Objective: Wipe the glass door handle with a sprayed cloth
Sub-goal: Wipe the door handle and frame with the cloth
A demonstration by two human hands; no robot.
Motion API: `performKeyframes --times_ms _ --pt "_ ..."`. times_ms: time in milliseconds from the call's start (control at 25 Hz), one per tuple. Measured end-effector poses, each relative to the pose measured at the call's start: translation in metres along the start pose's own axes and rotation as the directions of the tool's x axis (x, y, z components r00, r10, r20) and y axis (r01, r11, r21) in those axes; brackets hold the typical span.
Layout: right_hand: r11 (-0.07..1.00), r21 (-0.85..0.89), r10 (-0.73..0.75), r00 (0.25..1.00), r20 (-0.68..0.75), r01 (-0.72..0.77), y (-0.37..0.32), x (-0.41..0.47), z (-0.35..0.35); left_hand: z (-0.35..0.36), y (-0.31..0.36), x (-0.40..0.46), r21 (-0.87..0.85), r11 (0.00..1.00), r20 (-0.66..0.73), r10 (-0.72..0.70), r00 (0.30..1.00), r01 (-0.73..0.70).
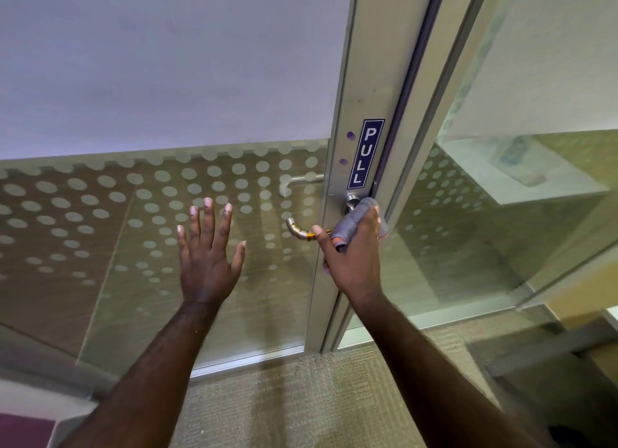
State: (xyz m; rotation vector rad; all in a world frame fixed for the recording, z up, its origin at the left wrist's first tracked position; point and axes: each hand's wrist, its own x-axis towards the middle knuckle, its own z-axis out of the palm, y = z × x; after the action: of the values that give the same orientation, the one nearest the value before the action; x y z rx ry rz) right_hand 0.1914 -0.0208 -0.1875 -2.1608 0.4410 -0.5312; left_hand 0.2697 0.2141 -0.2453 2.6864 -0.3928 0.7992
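Observation:
A curved metal lever handle (296,228) sticks out to the left from the aluminium stile of a glass door. My right hand (354,257) is wrapped around the handle near its base, with a grey cloth (359,218) with orange edging pressed between palm and metal. The cloth covers the part of the handle by the round rose; only the bent free end shows. My left hand (207,250) is spread flat with fingers apart against the dotted glass pane (100,213), left of the handle, holding nothing.
A blue PULL sticker (366,153) sits on the stile above the handle. A second handle (297,181) shows through the glass on the far side. A fixed glass panel (501,213) stands to the right. Beige carpet (301,397) lies below.

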Motion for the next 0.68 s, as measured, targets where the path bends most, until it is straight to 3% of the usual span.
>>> performKeyframes --times_ms 200,520,680 --pt "0.995 -0.093 0.022 1.0 -0.018 -0.024 -0.001 0.0 0.009 -0.002 -0.002 0.0 -0.025 1.0 0.007 -0.001 1.0 0.001" --pt "0.839 -0.476 -0.216 0.964 0.152 0.263 0.004 -0.017 0.012 0.009 -0.005 0.0 -0.016 1.0 -0.015 0.014 1.0 -0.014" --pt "0.805 -0.488 -0.258 0.94 0.224 0.337 -0.005 -0.028 0.026 0.015 -0.006 0.001 0.008 1.0 -0.036 0.024 0.999 -0.024"
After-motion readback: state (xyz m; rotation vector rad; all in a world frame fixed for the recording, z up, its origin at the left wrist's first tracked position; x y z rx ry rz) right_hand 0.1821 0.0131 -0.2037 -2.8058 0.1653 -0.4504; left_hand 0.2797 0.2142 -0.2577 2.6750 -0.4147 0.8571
